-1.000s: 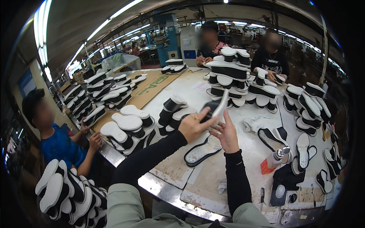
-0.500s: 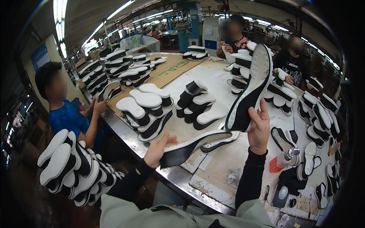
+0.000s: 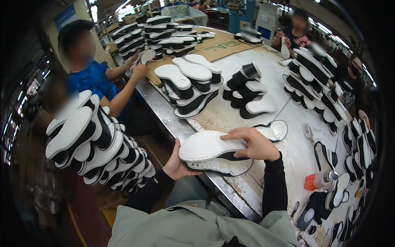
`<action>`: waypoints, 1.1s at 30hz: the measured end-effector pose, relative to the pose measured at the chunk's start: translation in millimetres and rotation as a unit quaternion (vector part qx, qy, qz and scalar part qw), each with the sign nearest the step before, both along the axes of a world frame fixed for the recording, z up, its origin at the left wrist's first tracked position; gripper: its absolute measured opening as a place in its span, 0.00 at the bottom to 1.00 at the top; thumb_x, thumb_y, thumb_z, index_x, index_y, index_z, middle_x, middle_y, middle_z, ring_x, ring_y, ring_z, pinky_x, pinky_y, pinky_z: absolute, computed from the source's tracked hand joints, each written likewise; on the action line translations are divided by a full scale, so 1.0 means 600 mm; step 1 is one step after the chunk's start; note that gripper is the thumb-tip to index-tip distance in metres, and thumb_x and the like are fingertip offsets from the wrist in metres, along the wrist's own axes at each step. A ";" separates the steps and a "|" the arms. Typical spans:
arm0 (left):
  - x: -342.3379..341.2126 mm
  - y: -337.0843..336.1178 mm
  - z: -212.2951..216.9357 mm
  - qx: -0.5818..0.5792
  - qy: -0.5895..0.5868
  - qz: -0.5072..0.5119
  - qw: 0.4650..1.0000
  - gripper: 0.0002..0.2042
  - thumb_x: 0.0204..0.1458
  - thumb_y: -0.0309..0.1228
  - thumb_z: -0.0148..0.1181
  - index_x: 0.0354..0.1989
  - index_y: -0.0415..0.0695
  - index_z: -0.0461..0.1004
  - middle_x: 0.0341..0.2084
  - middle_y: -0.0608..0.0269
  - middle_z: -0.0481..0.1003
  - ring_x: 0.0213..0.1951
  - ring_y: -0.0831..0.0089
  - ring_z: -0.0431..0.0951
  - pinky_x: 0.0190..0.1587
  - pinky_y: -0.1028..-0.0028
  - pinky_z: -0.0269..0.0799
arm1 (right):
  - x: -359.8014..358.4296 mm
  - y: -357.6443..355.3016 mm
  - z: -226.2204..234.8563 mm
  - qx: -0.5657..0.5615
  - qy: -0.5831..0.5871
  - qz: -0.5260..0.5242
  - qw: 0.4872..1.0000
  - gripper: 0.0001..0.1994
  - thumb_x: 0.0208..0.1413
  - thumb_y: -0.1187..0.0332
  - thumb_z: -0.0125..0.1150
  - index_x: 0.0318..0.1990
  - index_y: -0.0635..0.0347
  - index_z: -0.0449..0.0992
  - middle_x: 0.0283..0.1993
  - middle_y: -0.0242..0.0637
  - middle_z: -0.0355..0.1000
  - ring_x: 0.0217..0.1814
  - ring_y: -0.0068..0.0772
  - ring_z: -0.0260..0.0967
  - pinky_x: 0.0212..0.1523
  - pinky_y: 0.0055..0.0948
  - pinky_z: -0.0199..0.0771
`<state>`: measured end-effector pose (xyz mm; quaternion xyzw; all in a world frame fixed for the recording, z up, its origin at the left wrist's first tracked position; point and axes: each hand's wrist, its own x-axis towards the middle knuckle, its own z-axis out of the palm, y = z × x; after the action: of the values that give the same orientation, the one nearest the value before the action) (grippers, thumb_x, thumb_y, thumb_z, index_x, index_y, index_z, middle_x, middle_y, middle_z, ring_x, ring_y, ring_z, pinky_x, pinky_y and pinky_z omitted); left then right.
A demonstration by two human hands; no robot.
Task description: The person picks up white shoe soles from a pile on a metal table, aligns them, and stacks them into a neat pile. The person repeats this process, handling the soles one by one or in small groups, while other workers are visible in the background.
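Close above the table's near edge, my two hands hold a pair of black-and-white shoe soles together. The upper shoe sole (image 3: pixel 205 144) shows its white tread facing up. Under it lies the lower shoe sole (image 3: pixel 224 168), its dimpled white inner face turned up. My left hand (image 3: pixel 177 164) cups the left end of both, with some fingers hidden beneath. My right hand (image 3: pixel 257 144) grips the right end of the upper one, fingers over the tread and thumb at its black side. Another sole (image 3: pixel 273 131) rests on the table just beyond my right hand.
A tall stack of soles (image 3: pixel 103 144) stands at my left. More piles (image 3: pixel 193 86) and black-heeled soles (image 3: pixel 249 90) sit ahead, with another stack (image 3: pixel 310 86) at right. A bottle with red liquid (image 3: pixel 319 181) stands at right. Co-workers (image 3: pixel 98 78) are around the metal-edged table (image 3: pixel 164 119).
My right hand has lowered its raised sole onto the other one, tread up. My left hand now holds the pair's left end. The view has swung left.
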<state>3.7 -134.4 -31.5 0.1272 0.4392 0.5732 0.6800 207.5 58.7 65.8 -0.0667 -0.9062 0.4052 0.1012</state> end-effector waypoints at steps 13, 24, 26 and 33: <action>0.006 -0.028 0.018 0.034 0.081 0.043 0.995 0.25 0.52 0.35 0.61 0.57 0.40 0.65 0.48 0.58 0.73 0.47 0.69 0.75 0.46 0.64 0.75 | -0.018 -0.014 -0.011 -0.006 -0.140 0.037 0.989 0.34 0.30 0.75 0.76 0.52 0.52 0.71 0.45 0.35 0.70 0.51 0.35 0.67 0.50 0.31 0.68; -0.033 -0.154 0.177 0.278 0.440 0.166 0.837 0.38 0.41 0.28 0.71 0.62 0.39 0.57 0.45 0.60 0.69 0.47 0.73 0.72 0.53 0.74 0.65 | -0.043 -0.053 -0.004 -0.159 0.012 0.045 0.986 0.40 0.40 0.59 0.74 0.62 0.58 0.63 0.62 0.38 0.63 0.63 0.34 0.60 0.60 0.37 0.60; -0.019 -0.146 0.211 0.320 0.484 0.188 0.792 0.42 0.40 0.30 0.71 0.65 0.41 0.52 0.46 0.60 0.68 0.48 0.73 0.72 0.52 0.74 0.66 | -0.054 -0.062 -0.005 -0.073 0.028 0.068 0.995 0.48 0.36 0.62 0.77 0.66 0.58 0.55 0.65 0.44 0.58 0.65 0.35 0.56 0.62 0.39 0.57; 0.017 -0.092 0.215 0.308 0.613 0.119 0.718 0.57 0.30 0.37 0.77 0.69 0.45 0.42 0.46 0.53 0.63 0.33 0.70 0.74 0.39 0.73 0.71 | -0.098 -0.150 0.054 -0.151 0.119 0.171 0.966 0.57 0.32 0.63 0.79 0.70 0.60 0.46 0.66 0.48 0.55 0.65 0.40 0.58 0.58 0.38 0.62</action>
<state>14.0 -189.9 97.6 0.5998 0.5705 0.5499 0.1113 148.9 -31.3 98.1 0.1236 -0.8139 0.5534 0.1267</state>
